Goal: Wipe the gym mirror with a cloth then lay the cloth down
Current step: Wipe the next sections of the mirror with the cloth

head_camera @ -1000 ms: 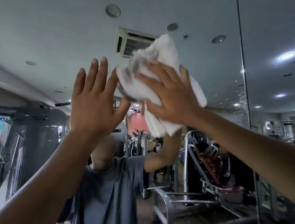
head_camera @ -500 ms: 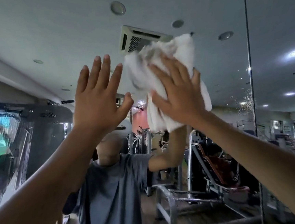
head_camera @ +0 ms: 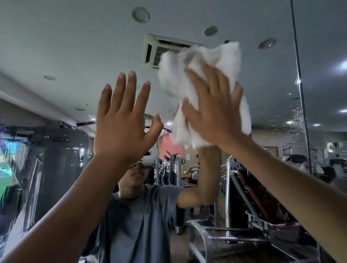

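The gym mirror (head_camera: 56, 47) fills the whole view in front of me. A crumpled white cloth (head_camera: 223, 64) lies flat against the glass, high up and right of centre. My right hand (head_camera: 212, 109) presses it to the mirror with straight, spread fingers. My left hand (head_camera: 123, 119) is raised beside it, left of the cloth, palm toward the glass with fingers spread and holding nothing. Whether that palm touches the mirror I cannot tell. My own reflection in a grey shirt shows under the hands.
A vertical seam (head_camera: 299, 78) between mirror panels runs down the right side, with water droplets (head_camera: 295, 118) near it. Wet streaks (head_camera: 10, 166) mark the glass at the left. Reflected gym machines (head_camera: 238, 209) and a ceiling vent (head_camera: 161, 48) appear behind.
My right hand has slid the cloth to the right and slightly up across the glass. My left hand stays raised with fingers spread.
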Demonstrator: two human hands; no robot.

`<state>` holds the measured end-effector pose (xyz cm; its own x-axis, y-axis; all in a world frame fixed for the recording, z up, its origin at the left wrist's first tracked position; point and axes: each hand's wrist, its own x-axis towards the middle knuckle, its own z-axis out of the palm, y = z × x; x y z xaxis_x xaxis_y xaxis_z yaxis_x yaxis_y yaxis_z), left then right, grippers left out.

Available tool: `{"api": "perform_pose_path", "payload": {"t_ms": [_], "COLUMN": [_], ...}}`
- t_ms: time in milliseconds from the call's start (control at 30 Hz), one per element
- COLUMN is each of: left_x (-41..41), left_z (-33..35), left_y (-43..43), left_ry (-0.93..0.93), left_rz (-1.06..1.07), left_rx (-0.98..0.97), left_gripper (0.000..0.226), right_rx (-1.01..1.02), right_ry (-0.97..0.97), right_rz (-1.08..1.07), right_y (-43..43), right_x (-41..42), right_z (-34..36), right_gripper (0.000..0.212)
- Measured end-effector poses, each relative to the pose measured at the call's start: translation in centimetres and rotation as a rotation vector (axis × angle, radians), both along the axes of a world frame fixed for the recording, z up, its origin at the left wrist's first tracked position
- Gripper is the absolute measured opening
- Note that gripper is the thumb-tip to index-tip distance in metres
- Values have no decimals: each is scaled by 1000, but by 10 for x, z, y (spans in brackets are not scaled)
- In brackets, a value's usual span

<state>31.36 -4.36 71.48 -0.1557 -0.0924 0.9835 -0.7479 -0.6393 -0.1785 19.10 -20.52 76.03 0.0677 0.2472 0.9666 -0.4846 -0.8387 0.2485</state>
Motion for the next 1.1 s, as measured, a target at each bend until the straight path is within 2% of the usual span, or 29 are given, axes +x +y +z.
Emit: {"api": "perform_pose_path", "payload": {"t_ms": [100,167,200,267,367,433,500,633,700,767,867,933,1000,1100], "left_x": [2,1,1,0,2,2,1,0,0,1,4,4,2,1], "left_z": [-1,-2,-2,-4,-2,-1,-1,-2,-2,-5,-13,-17,-19,-24], "left_y": [1,0,-1,-3,-2,-2,-2,-1,0,0,1,2,1,-1], "left_ry": [-20,-21,-16,-4,-20,-27,-18,19,26,26,9,0,-1,-3], "left_rz": [-10,-4,-7,-13,-7,-10,-10,7,6,-3,8,9,17,33], "left_rx": [-1,2,-1,-3,-18,-16,-19,-1,10,15,19,12,-5,-26], "left_gripper": [78,78,76,73,71,71,72,74,74,73,72,71,70,68], "right_rx": [-389,-532,-532,-365,49,190,117,-280,-378,-269,89,243,213,-137], "right_ry": [304,449,470,392,-1,-122,-73,297,409,337,19,-95,-72,189], "right_rz": [-30,-75,-92,-67,5,-13,-16,-45,-60,-45,8,4,-17,-21], "right_y": [-22,-49,-61,-74,-49,-25,-14,-37,-58,-71,-55,-33,-20,-34], "right_x": [-18,-41,-50,-58,-38,-17,-7,-30,-49,-59,-46,-27,-16,-26], "right_z": [-31,-27,-20,-2,18,14,-6,-38,-30,-12,16,19,5,-27], "right_gripper": [66,66,66,64,65,70,68,66,66,64,68,74,74,68]}}
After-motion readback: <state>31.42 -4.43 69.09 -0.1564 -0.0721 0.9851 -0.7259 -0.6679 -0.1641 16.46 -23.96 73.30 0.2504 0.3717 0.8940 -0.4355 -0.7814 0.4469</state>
